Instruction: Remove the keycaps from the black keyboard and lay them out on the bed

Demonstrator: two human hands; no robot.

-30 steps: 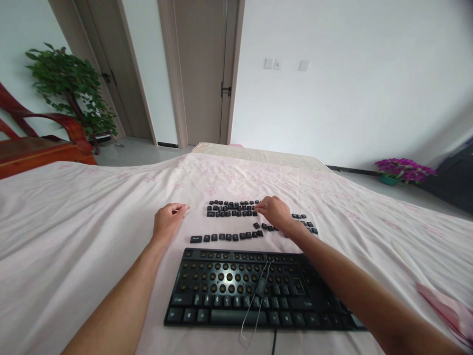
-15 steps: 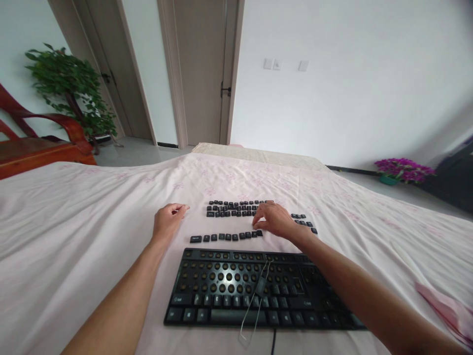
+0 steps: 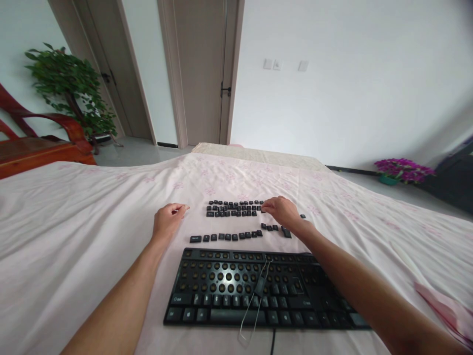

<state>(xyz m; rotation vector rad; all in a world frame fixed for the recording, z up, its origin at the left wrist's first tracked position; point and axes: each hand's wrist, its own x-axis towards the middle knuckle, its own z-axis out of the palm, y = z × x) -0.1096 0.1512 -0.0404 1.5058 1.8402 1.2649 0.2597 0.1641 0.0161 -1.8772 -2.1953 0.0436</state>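
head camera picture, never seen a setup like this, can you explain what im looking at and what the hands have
There's no machine here: these are a person's bare hands, seen from one camera worn on their head, looking forward and down. On the pale cloth lies a black keyboard with many keys missing from its upper rows. A wire tool rests across it. Beyond it, loose keycaps lie in rough rows. The right hand has its fingertips at those rows; whether they grip a keycap is too small to tell. The left hand is beside the rows, with nothing visible in its fingers.
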